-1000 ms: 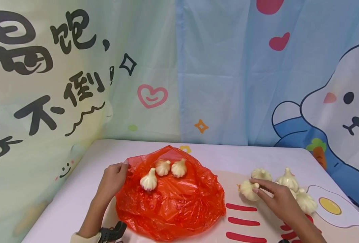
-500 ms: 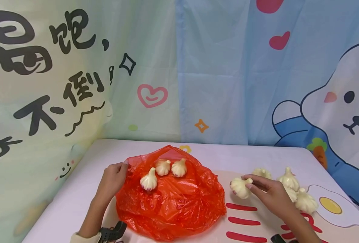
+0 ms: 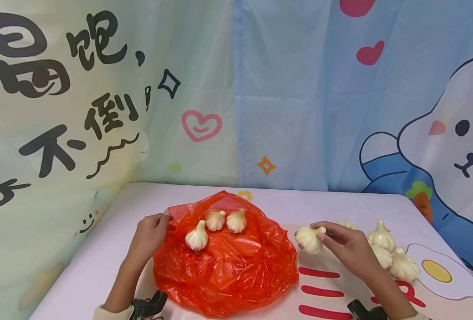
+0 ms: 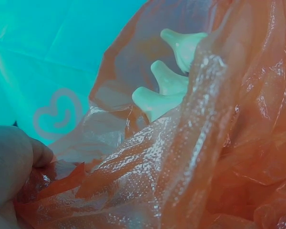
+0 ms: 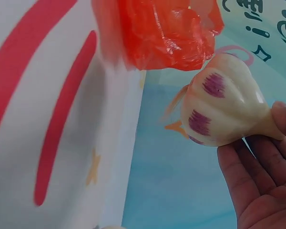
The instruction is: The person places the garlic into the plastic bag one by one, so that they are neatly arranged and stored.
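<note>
A crumpled red plastic bag (image 3: 228, 280) lies spread on the table, its mouth facing the back. My left hand (image 3: 150, 238) pinches the bag's left edge between thumb and fingers, and the left wrist view shows the film (image 4: 148, 167) bunched there. Three white garlic bulbs (image 3: 196, 238) sit at the mouth of the bag. To the right of the bag, my right hand (image 3: 352, 251) holds another garlic bulb (image 3: 308, 241) by its stem, close over the table. Purple streaks mark this bulb (image 5: 224, 102) in the right wrist view.
Several more garlic bulbs (image 3: 403, 265) are grouped at the right, partly behind my right hand. The white table (image 3: 308, 204) carries printed red stripes and a fried egg (image 3: 440, 271). A printed cloth backdrop (image 3: 280, 98) hangs behind it.
My right hand has carried the garlic bulb leftward and slightly up, away from the group and toward the bag. The left hand, the bag and the three bulbs in it have stayed put.
</note>
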`<state>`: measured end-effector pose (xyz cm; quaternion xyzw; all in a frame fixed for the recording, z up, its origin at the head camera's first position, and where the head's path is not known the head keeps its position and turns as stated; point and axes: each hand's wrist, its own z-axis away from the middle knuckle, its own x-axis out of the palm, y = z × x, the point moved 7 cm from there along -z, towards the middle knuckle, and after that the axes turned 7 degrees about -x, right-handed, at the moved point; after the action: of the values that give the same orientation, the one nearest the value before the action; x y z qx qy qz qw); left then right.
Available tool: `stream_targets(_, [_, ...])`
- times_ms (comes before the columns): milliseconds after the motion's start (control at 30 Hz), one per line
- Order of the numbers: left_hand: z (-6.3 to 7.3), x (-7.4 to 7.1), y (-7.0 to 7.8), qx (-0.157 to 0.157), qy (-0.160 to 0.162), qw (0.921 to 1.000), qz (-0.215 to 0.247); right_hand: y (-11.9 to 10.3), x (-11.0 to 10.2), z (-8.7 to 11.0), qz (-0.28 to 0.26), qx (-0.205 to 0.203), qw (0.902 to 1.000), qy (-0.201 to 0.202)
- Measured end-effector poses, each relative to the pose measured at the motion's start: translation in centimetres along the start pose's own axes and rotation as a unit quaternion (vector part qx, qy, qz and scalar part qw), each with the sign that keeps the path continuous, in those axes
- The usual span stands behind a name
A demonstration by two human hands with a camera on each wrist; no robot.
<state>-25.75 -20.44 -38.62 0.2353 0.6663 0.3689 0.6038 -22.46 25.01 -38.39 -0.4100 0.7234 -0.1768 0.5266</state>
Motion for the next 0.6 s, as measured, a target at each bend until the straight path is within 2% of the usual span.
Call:
stream_targets(233, [0.0, -0.1, 0.0, 0.002, 0.001, 1.0000, -0.003, -1.1, 0.4, -1.1, -0.019, -0.046, 0.9987, 0.007])
stream_targets(467, [0.0, 0.1, -0.1, -0.004, -0.003, 0.9999, 0.014, -1.3, 0.6, -1.9, -0.032, -0.033, 0.9988, 0.016])
stream_targets(600, [0.0, 0.2, -0.2, -0.006, -0.004, 0.9998, 0.021, -1.7, 1.2, -2.7, -0.051, -0.034, 0.9981, 0.007])
